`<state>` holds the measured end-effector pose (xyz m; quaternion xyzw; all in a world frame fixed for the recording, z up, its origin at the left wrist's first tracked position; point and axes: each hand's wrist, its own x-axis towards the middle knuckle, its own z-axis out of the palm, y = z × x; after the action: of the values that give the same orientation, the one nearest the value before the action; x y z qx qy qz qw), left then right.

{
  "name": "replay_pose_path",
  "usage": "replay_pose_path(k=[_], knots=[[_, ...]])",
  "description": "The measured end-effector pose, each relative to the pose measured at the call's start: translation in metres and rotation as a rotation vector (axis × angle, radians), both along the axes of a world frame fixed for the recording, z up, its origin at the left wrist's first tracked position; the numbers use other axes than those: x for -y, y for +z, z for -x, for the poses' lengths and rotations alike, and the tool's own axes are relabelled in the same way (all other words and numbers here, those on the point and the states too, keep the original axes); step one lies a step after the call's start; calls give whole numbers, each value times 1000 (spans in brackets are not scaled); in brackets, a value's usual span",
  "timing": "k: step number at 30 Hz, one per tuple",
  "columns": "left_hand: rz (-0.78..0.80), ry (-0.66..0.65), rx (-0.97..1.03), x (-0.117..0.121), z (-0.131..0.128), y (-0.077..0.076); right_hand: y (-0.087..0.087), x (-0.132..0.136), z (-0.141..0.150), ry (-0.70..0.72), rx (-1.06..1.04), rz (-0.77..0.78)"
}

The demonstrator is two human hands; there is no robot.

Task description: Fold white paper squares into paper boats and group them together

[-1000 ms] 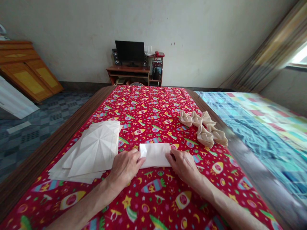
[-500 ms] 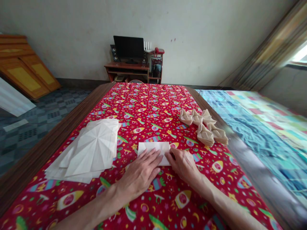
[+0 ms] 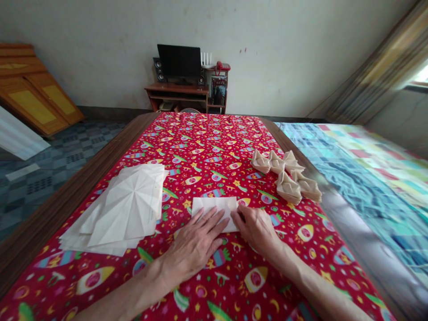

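A small white folded sheet of paper (image 3: pixel 214 203) lies on the red patterned tablecloth in front of me. My left hand (image 3: pixel 197 236) rests flat on it, fingers stretched out and slightly apart, covering its lower left part. At the paper's right edge, my right hand (image 3: pixel 256 227) is closed, its curled fingers pinching the edge; the fingertips are partly hidden. To the left lies a fanned stack of creased white paper sheets (image 3: pixel 129 205), the top one marked with folds radiating from its middle. Several folded paper pieces (image 3: pixel 287 187), pale and boat-like with pointed tips, sit grouped at the right.
The red tablecloth (image 3: pixel 207 147) covers a dark wooden table (image 3: pixel 76 191). A bed with a blue and checked cover (image 3: pixel 347 178) adjoins on the right. Beyond the far end stands a desk (image 3: pixel 177 89) with a monitor (image 3: pixel 179 62). A wooden cabinet (image 3: pixel 40 93) is at the left.
The view has tilted slightly, so everything appears a little shifted. Both hands stay at the paper in nearly the same positions.
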<state>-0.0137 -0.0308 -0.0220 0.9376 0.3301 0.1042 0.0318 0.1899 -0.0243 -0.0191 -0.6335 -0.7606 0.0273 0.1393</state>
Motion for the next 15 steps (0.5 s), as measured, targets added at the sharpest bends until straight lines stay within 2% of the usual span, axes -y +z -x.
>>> replay_pose_path(k=[9,15], knots=[[2,5,11,2,-1,1,0,0,1,-4,14,0],[-13,-11,-5,1,2,-5,1,-1,1,-15,9,27]])
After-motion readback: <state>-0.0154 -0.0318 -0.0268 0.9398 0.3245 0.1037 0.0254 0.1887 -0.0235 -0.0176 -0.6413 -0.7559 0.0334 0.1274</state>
